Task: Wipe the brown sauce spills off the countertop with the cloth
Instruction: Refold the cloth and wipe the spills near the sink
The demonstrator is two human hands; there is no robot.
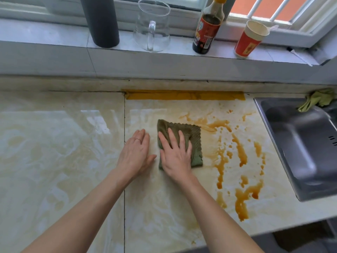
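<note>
2 hands lie flat on the countertop (63, 143), and neither is curled round anything. The right hand (175, 154) presses on the cloth (195, 143) with straight, spread fingers, probably so the whole palm puts weight on it and can push it sideways. The left hand (135, 152) rests just beside the cloth on bare stone, fingers straight and close together, likely as a prop for leaning in.

The cloth is dull green and folded into a rough square, with a waffle weave and a scalloped far edge; its left half is under the hand. It sits at the left margin of the sauce spills (240, 152), which spread from its right edge toward the sink (300, 143) as thin streaks, scattered drops and 1 thicker pool near the front edge. Right beside the cloth the brown is only a pale smear, so I judge the wiping barely begun, with most of the mess left. The sauce bottle (206, 31) on the sill behind looks the likely source.
</note>
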